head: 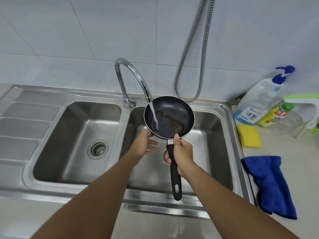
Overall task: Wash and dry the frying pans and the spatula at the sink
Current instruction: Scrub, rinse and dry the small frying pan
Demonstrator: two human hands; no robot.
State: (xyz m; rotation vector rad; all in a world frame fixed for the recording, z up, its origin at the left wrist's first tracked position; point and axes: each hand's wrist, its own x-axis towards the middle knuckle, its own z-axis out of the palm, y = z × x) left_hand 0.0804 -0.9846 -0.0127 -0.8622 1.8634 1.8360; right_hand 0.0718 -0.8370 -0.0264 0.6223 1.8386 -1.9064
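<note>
Rinsing pan point(170, 116): right hand point(183, 152) wraps handle, left hand point(144, 144) fingers spread; tilt so tap point(133, 80) hits residue.

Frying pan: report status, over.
Right hand grips handle; left hand open under rim. Frying pan under running tap, brown residue inside. Nothing blocking.

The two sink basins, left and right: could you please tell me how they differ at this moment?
The right basin has the frying pan held over it under the faucet's running water; nothing is held over the left basin. The left basin's drain shows fully; the right basin's drain is partly hidden by the right hand and pan handle. Both are stainless steel.
</note>
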